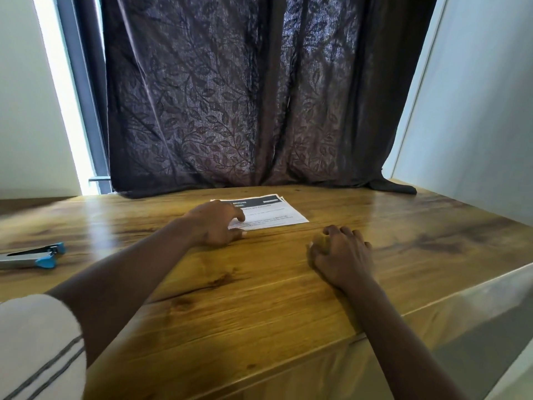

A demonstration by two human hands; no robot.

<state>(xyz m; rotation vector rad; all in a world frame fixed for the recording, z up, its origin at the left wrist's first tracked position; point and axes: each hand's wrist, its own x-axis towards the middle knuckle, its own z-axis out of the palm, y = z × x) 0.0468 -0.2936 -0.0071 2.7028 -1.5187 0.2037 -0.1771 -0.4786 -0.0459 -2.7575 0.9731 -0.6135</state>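
1. Progress: I judge the work to be at an early stage. The papers [274, 212] lie flat at 12 o'clock on the table [259, 298]. They are not lifted, and the stack is not fully squared, as a lower sheet's edge shows at the far right corner.
2. Your left grip [215, 223] rests on the near-left corner of the papers. The fingers are loosely bent on top and the thumb sits against the near edge. As far as the view shows, it presses the sheets down and does not pinch them.
3. Your right grip [341, 255] sits on the bare table at 4 o'clock from the papers, apart from them, with the fingers curled under. A yellowish patch shows beneath the knuckles. I cannot tell whether it has hold of anything.
4. Outstanding: the stapler [34, 255] lies untouched at 9 o'clock, well apart from both grips. If binding is intended, squaring the sheets and fetching the stapler remain to be done.
5. Materials:
   - The papers are thin white printed sheets with a dark header band, rectangular and limp.
   - The table is glossy wood-grain board with dark knots and looks slippery under paper.
   - The stapler is long, grey metal with blue plastic ends.
6. Surroundings: a dark curtain [230, 96] of woven cloth with a leaf pattern hangs at 12 o'clock, and its hem bunches on the table's far edge.
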